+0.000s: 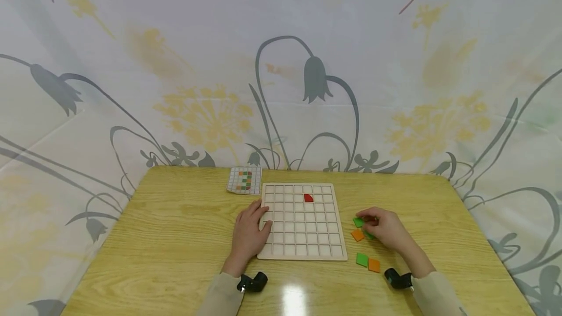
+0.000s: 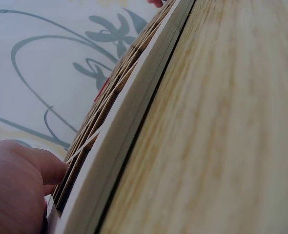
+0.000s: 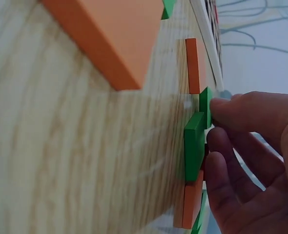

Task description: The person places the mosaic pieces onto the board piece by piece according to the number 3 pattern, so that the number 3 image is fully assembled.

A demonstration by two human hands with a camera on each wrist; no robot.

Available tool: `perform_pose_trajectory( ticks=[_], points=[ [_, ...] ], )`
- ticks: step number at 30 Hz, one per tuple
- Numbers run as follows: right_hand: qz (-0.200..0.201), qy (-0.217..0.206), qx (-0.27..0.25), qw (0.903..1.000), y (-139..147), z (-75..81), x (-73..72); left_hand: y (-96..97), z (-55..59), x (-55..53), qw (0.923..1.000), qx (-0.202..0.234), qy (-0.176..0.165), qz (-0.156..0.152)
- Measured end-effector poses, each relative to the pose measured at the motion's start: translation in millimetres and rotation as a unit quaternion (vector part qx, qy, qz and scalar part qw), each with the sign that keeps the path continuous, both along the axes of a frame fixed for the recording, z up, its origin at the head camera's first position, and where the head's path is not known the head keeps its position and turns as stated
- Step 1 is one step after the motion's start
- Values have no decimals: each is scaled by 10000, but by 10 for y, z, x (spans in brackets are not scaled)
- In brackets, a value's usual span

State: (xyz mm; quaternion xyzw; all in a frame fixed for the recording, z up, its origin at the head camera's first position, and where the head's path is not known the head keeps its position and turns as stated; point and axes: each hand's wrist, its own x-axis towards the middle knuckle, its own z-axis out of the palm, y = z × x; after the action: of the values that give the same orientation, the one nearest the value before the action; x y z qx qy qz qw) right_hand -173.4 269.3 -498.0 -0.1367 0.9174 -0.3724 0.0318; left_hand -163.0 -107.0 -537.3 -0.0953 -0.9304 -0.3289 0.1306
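Observation:
A pale wooden grid board lies mid-table with one red tile in a cell of its upper part. My left hand rests on the board's left edge, fingers on its rim and thumb over the cells. To the board's right, my right hand reaches down over loose tiles, its thumb and fingers apart and bent at a green tile. In the right wrist view the thumb meets a green tile, and the fingertips touch a dark red piece, mostly hidden. An orange tile lies close by.
Behind the board's left corner lies a card printed with a coloured grid pattern. Nearer the front right are a green tile and an orange tile. A flower-patterned curtain stands behind the wooden table.

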Motion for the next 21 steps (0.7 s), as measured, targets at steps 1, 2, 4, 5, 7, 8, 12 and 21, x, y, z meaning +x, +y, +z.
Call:
perform_pose_trajectory(
  ticks=[1,2,4,5,7,8,12,21],
  points=[
    [8,-21,33,10000,-2,-1,-2,1,-4,2,10000,0,-20,5],
    [12,-33,58,10000,-6,1,-2,3,-5,4,10000,-2,-35,8],
    [40,-23,117,9999,-11,-3,-6,4,-10,8,10000,13,-49,9],
    [47,-9,135,9999,-12,-6,-8,4,-15,9,10000,18,-51,7],
    [61,23,155,9999,-18,-13,-9,3,-19,12,10000,27,-32,7],
    [65,34,159,9998,-21,-16,-9,3,-24,13,10000,25,-25,10],
    [79,93,226,9997,-29,-33,-19,0,-35,12,10000,19,-22,27],
    [107,249,490,9984,-51,-30,-49,5,-29,4,10000,41,66,13]
  ],
)
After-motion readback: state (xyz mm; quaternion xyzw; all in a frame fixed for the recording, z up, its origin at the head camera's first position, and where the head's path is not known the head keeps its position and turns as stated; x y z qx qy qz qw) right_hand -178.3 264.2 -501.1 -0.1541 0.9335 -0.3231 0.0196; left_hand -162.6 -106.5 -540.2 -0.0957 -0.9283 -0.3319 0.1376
